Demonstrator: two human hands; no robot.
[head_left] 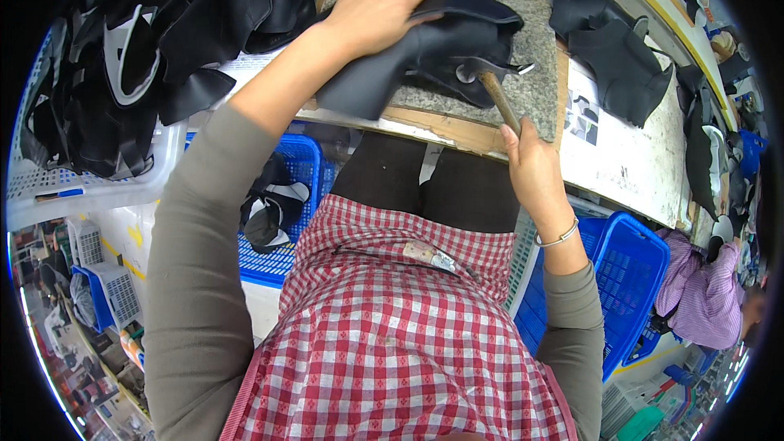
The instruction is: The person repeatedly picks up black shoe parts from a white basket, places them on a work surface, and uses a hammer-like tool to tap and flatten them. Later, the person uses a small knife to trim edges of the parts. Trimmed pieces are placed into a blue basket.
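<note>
On a speckled stone slab (535,33) lies a black leather boot upper (457,37), folded and spread toward me. My left hand (376,4) rests over its left part, fingers apart and slightly blurred. In my right hand (532,155) is a hammer (496,94), gripped low on its wooden handle. The hammer's metal head is over the near right part of the leather; whether it touches cannot be told.
More black leather pieces (612,57) lie on the table to the right. A white basket (98,196) heaped with black pieces stands at the left. Blue baskets (629,278) are below the table on both sides of my lap. Someone in a striped purple garment (702,294) sits at the right.
</note>
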